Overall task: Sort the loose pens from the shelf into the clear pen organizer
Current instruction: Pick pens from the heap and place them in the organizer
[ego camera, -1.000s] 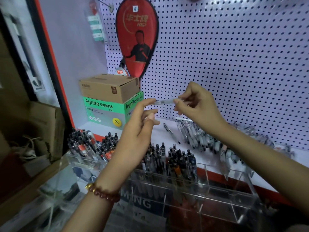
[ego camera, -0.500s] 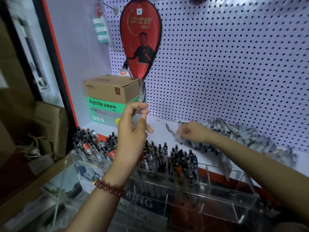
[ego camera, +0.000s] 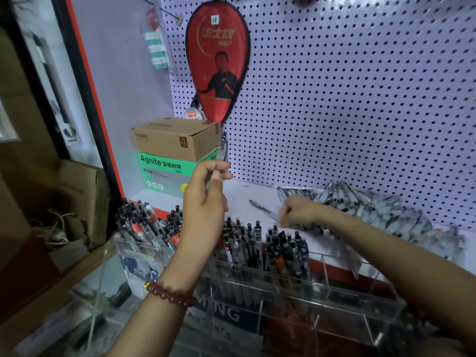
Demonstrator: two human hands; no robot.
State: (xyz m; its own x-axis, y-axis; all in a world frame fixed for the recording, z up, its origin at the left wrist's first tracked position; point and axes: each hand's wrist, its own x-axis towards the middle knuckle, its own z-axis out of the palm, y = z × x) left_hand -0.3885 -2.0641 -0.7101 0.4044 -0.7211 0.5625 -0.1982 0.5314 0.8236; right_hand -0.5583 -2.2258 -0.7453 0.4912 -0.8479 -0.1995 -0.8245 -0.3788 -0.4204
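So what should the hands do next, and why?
Probably lift the right hand, since its fingers seem to pinch a loose pen lying on the shelf; the left hand holds a second pen upright above the organizer.

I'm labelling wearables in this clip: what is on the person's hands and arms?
Behind the left hand sits a bracelet of round reddish-brown beads with one gold-coloured bead. The right hand wears nothing visible; no sleeves, gloves or watch show on either forearm.

Pen organizer stands before shelf; boxes behind, left.
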